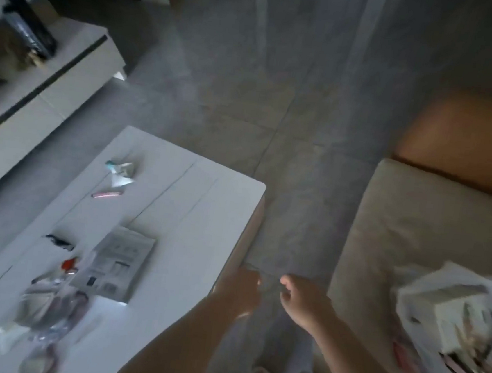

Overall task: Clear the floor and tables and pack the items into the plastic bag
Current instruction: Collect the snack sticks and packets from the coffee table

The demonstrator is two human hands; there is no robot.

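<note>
My left hand (243, 289) hovers just past the near corner of the white low table (223, 190), fingers curled, with nothing visible in it. My right hand (302, 303) is beside it over the grey floor, its fingers loosely bent and holding nothing. On the table lie a printed grey packet (118, 264), a pink stick (107, 194), a small teal-and-white item (120, 170), a small black item (58, 241), a red piece (69, 263) and a heap of clear wrapping (50, 302). The white plastic bag (428, 284) sits on the sofa at right, holding boxes.
A beige sofa (417, 219) with an orange cushion (472, 134) fills the right side. A long low cabinet (51, 90) with a black object (30, 27) on it stands at left. Grey tiled floor (278, 98) runs between them. The frame is motion-blurred.
</note>
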